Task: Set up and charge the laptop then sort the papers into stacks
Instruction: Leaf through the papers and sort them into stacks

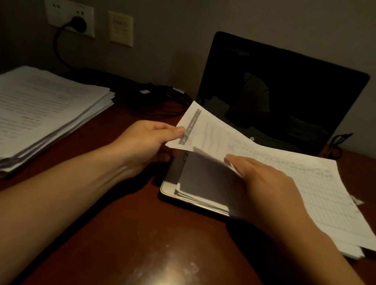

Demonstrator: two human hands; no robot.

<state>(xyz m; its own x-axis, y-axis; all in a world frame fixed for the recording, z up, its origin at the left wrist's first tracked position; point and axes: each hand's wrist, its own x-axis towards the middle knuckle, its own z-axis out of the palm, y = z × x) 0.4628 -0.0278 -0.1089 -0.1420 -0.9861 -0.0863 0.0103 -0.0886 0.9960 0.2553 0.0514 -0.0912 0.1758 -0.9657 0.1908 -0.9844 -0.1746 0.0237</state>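
Note:
An open laptop (pixel 281 93) with a dark screen stands at the back right of the desk. A pile of printed sheets (pixel 321 195) lies over its keyboard and spills off to the right. My left hand (pixel 147 141) pinches the left edge of the top sheet (pixel 208 130), which is lifted and curved upward. My right hand (pixel 267 182) rests flat on the pile below, fingers straight under the raised sheet. A thick stack of papers (pixel 26 116) lies at the left of the desk.
A black plug (pixel 79 24) sits in a white wall socket (pixel 55 10), and its cable runs down to a charger brick and coiled cord (pixel 159 98) behind the papers. The dark wooden desk (pixel 143 233) shows a lamp glare near the front edge.

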